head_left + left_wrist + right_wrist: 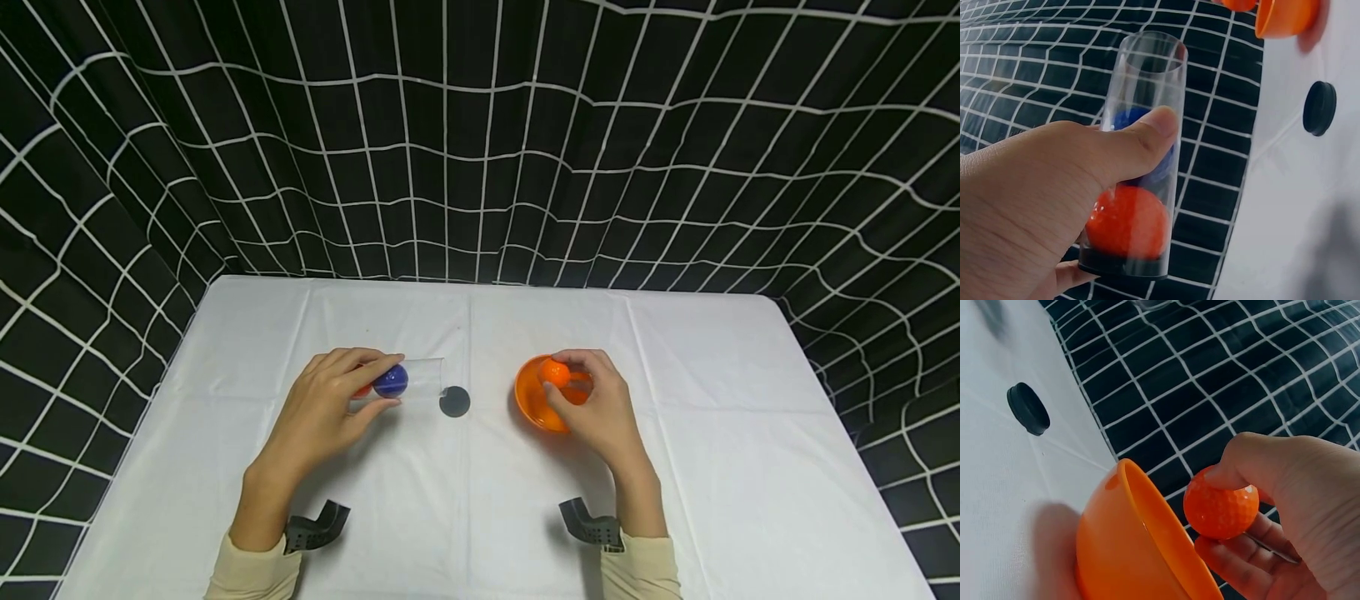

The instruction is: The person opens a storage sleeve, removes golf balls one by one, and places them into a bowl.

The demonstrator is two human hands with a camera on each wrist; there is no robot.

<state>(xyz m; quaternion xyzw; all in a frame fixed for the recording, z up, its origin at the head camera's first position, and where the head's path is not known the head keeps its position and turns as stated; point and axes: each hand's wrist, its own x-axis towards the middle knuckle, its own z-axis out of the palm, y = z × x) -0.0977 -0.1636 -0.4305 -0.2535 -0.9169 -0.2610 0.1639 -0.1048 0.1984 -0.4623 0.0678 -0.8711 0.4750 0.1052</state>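
Item 1: clear tube [425, 379], held in the left half of the worktop [720, 433], closer to the far edge than to the left edge; mouth toward the right edge. Contents: red-orange ball [1129, 222] at the base, blue ball [391, 381] next to it.

Item 2: orange ball [556, 372], over the orange bowl [1107, 531], right of the worktop's middle.

Item 3: black cap [454, 402], flat on the worktop between tube and bowl, near the tube's mouth.

Handling notes, by judgement: keep the pinch light and on the ball's sides, leaving its front exposed; lift it clear of the bowl's rim before any sideways travel. Hold the tube steady, base lower than mouth, so neither ball rolls out; keep fingers off the opening. Approach the mouth squarely.

Pose, left hand [326, 398]: fingers wrapped round the tube, thumb along the near side, back of the hand up, forearm angled in from the near left.

Pose, right hand [603, 408]: thumb and fingers clamped on the orange ball, wrist above the bowl's near right side, forearm from the near edge.
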